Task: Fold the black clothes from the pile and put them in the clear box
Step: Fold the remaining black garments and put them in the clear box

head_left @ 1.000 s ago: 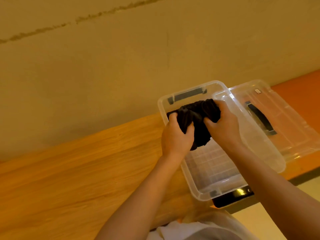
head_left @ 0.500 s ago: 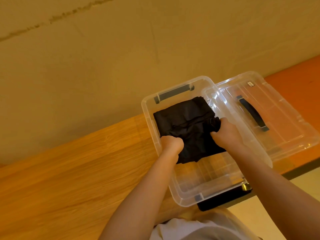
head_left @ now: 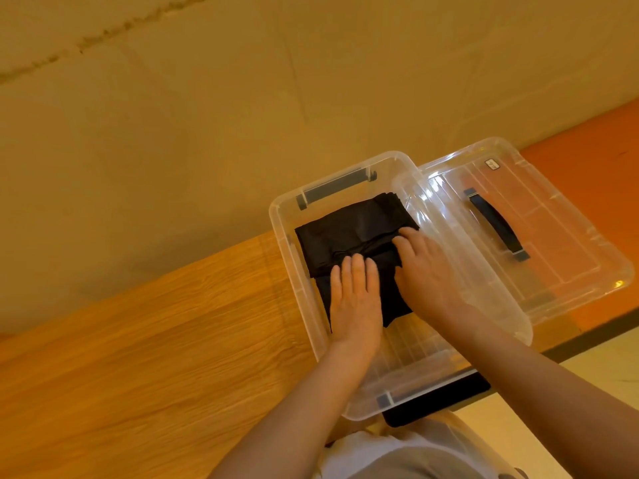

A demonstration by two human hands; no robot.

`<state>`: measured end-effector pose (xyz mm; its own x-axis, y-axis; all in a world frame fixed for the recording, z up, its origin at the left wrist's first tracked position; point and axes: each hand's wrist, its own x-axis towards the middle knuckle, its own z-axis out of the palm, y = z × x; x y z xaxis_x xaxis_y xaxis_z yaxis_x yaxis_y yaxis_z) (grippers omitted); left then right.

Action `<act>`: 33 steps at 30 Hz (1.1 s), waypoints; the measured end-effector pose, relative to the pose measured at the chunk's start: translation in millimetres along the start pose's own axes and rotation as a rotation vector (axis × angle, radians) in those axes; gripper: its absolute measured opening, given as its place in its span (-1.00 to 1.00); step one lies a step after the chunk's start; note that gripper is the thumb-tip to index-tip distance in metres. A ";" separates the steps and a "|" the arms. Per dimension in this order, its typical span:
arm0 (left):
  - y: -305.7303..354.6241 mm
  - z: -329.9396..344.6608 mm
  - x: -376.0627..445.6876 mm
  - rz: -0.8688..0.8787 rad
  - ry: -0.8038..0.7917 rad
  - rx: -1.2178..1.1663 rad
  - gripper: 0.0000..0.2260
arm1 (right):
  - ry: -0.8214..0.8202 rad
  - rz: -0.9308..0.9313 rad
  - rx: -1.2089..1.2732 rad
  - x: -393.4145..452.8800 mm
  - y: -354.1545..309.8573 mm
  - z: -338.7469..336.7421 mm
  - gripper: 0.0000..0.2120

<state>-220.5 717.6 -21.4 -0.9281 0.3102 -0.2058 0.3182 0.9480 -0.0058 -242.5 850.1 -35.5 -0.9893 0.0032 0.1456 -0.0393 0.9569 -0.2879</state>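
A folded black garment [head_left: 349, 233] lies in the far half of the clear box [head_left: 287, 236], which stands on the wooden table. My left hand [head_left: 354, 305] lies flat on the garment's near part with straight fingers. Beside it my right hand [head_left: 423, 271] also presses flat on the garment's right side, fingers pointing left. The near half of the box bottom shows bare ribbed plastic. No pile of black clothes is in view.
The clear lid [head_left: 539, 236] with a dark handle [head_left: 498, 224] lies to the right of the box, partly leaning on its rim. A wall rises just behind. The wooden table [head_left: 138, 357] stretches left; a black object [head_left: 435, 399] pokes out under the box's near end.
The garment went from being held bunched above the box to lying spread inside it. Both hands let go of it and now press flat on top.
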 end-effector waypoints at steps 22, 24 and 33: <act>-14.3 4.1 11.4 0.027 -0.385 -0.027 -0.46 | -0.615 0.079 -0.147 -13.4 1.8 10.8 -0.44; -17.4 -2.3 10.4 0.063 -0.360 0.017 -0.44 | -0.582 0.089 -0.118 -14.9 0.1 4.8 -0.43; -26.6 -33.7 26.4 0.361 0.092 0.091 -0.51 | -0.273 0.097 0.030 -27.3 -5.4 -44.6 -0.48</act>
<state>-260.0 703.0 6.3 -0.7656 0.6318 -0.1216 0.6396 0.7678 -0.0373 -209.0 857.9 4.3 -0.9896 0.0124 -0.1430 0.0575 0.9470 -0.3161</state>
